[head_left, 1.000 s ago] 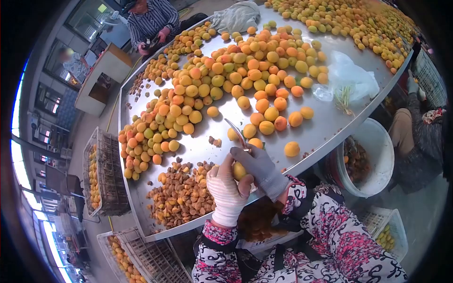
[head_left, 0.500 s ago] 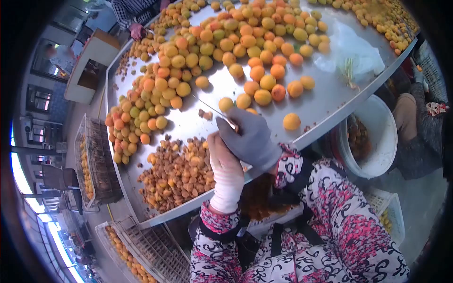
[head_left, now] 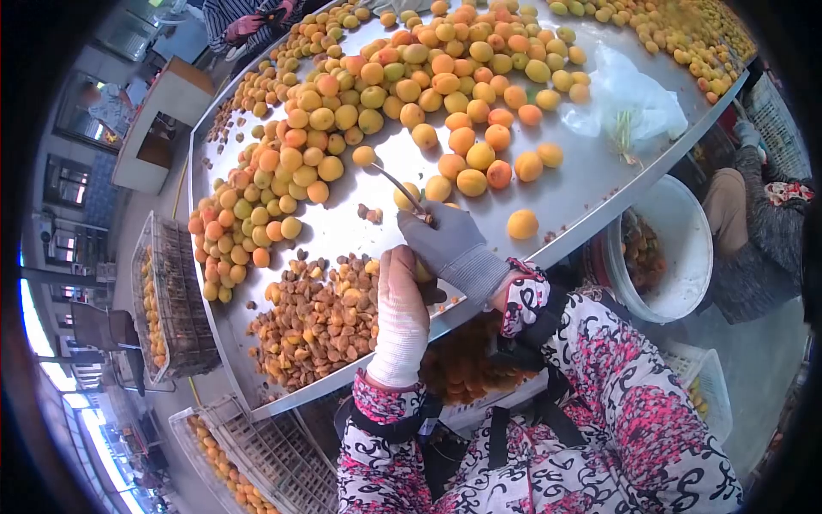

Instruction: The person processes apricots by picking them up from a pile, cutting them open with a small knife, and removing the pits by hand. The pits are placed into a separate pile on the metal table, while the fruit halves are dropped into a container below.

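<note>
My right hand [head_left: 454, 244], in a grey glove, is closed around the handle of a small knife [head_left: 396, 182]. The thin blade points up and away over the metal table. Just below it, my left hand [head_left: 402, 304] in a white glove has its fingers curled around an apricot [head_left: 422, 271], mostly hidden by the fingers. The hands are close together at the table's near edge. Beside my left hand lies a heap of brownish apricot stones [head_left: 317, 321]. Whole apricots [head_left: 471, 182] lie scattered beyond my right hand, in front of a large pile.
The metal table [head_left: 591, 210] has a raised rim and carries a clear plastic bag [head_left: 629, 98]. A white bucket [head_left: 685, 248] stands at right beside a seated person. Crates of apricots [head_left: 175, 300] stand at left. Another person's hands [head_left: 248, 26] are across the table.
My right hand has turned, and the knife blade now shows more broadly and angles upward. My left fingers have straightened somewhat. The far person's hands have come further into view.
</note>
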Tool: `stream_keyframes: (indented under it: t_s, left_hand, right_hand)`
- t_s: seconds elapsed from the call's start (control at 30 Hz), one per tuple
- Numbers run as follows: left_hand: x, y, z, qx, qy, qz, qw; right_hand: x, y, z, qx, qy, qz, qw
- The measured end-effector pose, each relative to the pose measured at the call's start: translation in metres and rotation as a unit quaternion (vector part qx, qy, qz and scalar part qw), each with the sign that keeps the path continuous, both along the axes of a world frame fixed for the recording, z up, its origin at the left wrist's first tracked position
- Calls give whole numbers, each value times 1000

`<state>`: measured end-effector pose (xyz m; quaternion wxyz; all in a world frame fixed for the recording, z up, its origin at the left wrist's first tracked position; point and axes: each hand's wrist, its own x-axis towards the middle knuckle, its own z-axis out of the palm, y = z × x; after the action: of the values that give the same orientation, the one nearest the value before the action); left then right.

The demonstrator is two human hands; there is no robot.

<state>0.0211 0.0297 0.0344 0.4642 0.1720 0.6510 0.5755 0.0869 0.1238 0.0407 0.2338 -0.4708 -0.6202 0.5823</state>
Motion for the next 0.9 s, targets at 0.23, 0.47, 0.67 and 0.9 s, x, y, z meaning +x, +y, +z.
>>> stream_keyframes:
  t_s: [0.23, 0.47, 0.67, 0.9]
  left_hand:
    - [-15, 0, 2, 102, -190, 69, 974]
    - [-49, -14, 5, 202, -222, -3, 954]
    - [-46, -15, 9, 210, -215, 36, 953]
    - [-48, -17, 7, 205, -178, 42, 962]
  right_hand:
    - [14, 5, 4, 94, 73, 78, 990]
    - [40, -19, 21, 236, 43, 164, 957]
    - [39, -30, 13, 204, -13, 220, 954]
    - [39, -32, 11, 211, -14, 223, 952]
